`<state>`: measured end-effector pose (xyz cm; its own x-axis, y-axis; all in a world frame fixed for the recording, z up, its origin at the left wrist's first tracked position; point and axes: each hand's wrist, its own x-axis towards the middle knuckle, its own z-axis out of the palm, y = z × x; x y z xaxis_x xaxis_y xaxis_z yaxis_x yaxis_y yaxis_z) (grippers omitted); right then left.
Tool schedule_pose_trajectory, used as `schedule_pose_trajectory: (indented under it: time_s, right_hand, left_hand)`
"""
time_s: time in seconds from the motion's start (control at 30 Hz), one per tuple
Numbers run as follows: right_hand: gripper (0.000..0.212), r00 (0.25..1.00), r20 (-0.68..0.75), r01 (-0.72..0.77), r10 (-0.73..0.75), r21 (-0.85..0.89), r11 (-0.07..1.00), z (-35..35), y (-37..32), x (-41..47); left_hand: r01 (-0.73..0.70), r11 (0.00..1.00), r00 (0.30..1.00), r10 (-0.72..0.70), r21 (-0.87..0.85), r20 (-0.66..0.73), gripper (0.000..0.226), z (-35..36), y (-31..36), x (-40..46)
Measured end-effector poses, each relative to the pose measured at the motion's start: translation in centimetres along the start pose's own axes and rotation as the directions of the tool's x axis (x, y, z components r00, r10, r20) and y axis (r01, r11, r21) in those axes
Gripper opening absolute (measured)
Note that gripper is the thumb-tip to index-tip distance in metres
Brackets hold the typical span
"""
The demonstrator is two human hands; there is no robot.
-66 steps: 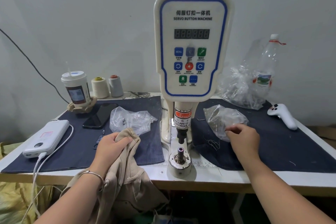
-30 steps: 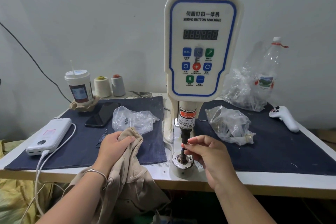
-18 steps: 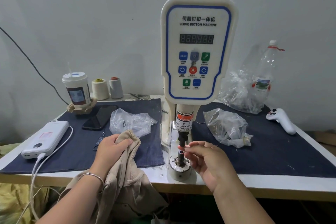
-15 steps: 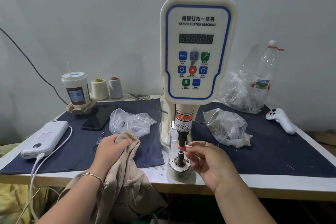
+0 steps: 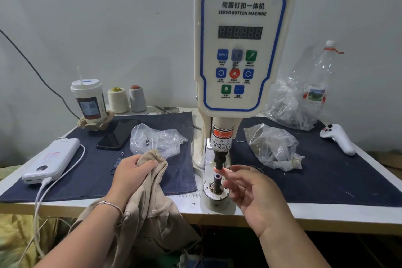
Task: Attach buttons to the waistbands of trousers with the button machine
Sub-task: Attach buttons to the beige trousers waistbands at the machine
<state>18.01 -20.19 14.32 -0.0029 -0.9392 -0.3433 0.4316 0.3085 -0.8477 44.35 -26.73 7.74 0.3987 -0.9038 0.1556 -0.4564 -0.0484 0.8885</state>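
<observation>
A pale grey wall (image 5: 108,17) fills the background behind my white work table (image 5: 189,203), which is mostly covered by two dark denim mats (image 5: 326,176), one each side of the button machine (image 5: 240,50). The machine stands upright in the middle, its control panel facing me, its black punch (image 5: 219,160) hanging straight above the round lower die (image 5: 216,192) at the table's front edge.

The beige trousers (image 5: 148,213) drape over the front edge on my left, most of the cloth hanging below the tabletop. My left hand (image 5: 132,173) grips the bunched top of them, fingers curled round the fabric, resting on the left mat beside the machine's base.

My right hand (image 5: 250,189) is raised just right of the die, palm turned toward me. Its forefinger and thumb (image 5: 225,170) reach into the gap between punch and die post, their tips close together; I cannot tell whether a button sits between them. The other fingers are loosely spread.

Further out lie a power bank (image 5: 52,160), a phone (image 5: 118,134), a lidded cup (image 5: 89,99), two thread cones (image 5: 127,99), clear plastic bags (image 5: 269,146), a bottle (image 5: 319,85) and a white controller (image 5: 337,138).
</observation>
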Motion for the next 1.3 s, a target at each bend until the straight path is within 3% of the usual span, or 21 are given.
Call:
schedule_pose_trajectory:
  time_s: [0.17, 0.47, 0.6, 0.7, 0.87, 1.03, 1.1, 1.2, 1.3]
  right_hand:
    - [0.016, 0.984, -0.003, 0.179, -0.181, -0.100, 0.979, 0.8, 2.4, -2.2]
    - [0.016, 0.915, 0.269, 0.391, -0.302, -0.398, 0.830, 8.1, 6.3, -2.1]
    - [0.014, 0.834, 0.233, 0.524, -0.499, -0.616, 0.588, 11.4, 6.3, 2.1]
    - [0.019, 0.795, 0.221, 0.494, -0.565, -0.777, 0.390, 12.9, 5.7, 5.6]
    - [0.023, 0.871, 0.238, 0.353, -0.429, -0.911, 0.213, 14.0, 5.0, 9.6]
    - [0.030, 0.813, 0.485, 0.504, -0.323, -0.863, -0.027, 16.5, 4.5, 12.0]
    - [0.029, 0.787, 0.560, 0.533, -0.259, -0.828, -0.174, 17.7, 4.6, 13.2]
    - [0.030, 0.794, 0.568, 0.480, -0.216, -0.804, -0.351, 19.3, 4.8, 14.9]
    - [0.033, 0.806, 0.546, 0.426, -0.228, -0.802, -0.418, 20.4, 5.0, 16.2]
  left_hand:
    - [-0.001, 1.000, 1.000, 0.002, -0.013, 0.005, 0.022, -0.1, -0.2, 0.0]
    - [0.035, 0.984, 0.999, -0.039, -0.177, -0.020, 0.015, -0.5, -0.2, -0.1]
    - [0.032, 0.970, 0.999, -0.038, -0.241, -0.022, 0.015, -0.6, -0.1, -0.1]
    - [0.021, 0.962, 1.000, -0.026, -0.273, -0.013, 0.015, -0.7, -0.1, -0.2]
    - [0.022, 0.950, 0.999, -0.034, -0.310, -0.033, 0.021, -0.9, -0.4, -0.1]
    - [0.003, 0.958, 0.996, -0.028, -0.286, -0.083, 0.019, -1.0, -0.2, -0.2]
    - [-0.015, 0.964, 0.993, -0.017, -0.267, -0.117, 0.018, -1.0, -0.2, -0.3]
    - [-0.031, 0.960, 0.989, -0.010, -0.277, -0.145, 0.021, -1.0, -0.4, -0.3]
    - [-0.021, 0.957, 0.990, -0.021, -0.290, -0.143, 0.020, -1.0, -0.4, -0.2]
